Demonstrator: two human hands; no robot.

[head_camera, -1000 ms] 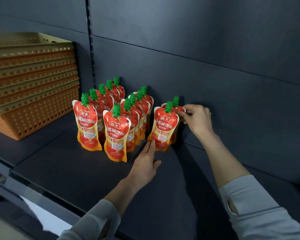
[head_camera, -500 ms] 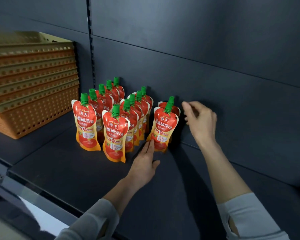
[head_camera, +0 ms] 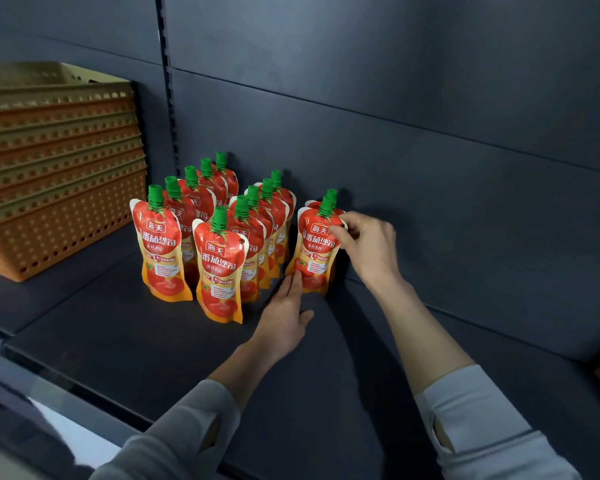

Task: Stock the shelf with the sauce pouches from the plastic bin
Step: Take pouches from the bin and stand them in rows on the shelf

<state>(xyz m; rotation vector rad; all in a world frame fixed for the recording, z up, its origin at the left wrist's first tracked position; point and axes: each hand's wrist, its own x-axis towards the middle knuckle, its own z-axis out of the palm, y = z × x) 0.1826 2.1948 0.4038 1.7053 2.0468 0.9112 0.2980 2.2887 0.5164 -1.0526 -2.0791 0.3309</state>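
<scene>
Head view, and the front pouch of the right-hand row (head_camera: 314, 252) is the centre of the action: it stands upright on the dark shelf (head_camera: 118, 327), red and orange with a green cap, one more pouch just behind it with only its cap and shoulder showing. Right hand (head_camera: 368, 244) is on its upper right corner, thumb and fingertips pinched onto the pouch's edge near the label. Left hand (head_camera: 284, 318) lies low on the shelf, fingers stretched out flat and together, their tips touching the bottom left corner of that same pouch; it grips nothing. Just to the left, the middle row of pouches (head_camera: 257, 233) runs back toward the dark rear panel (head_camera: 395, 150), its front pouch (head_camera: 219, 268) standing a bit forward of the others. Further left again, a third row (head_camera: 184, 209) lines up front to back, its lead pouch (head_camera: 160, 251) upright and apart from its neighbour. Off at the far left of the shelf sits a stack of orange perforated baskets (head_camera: 56, 188), nested one in another. Grey sleeves (head_camera: 482, 427) cover both forearms at the bottom of the frame.
</scene>
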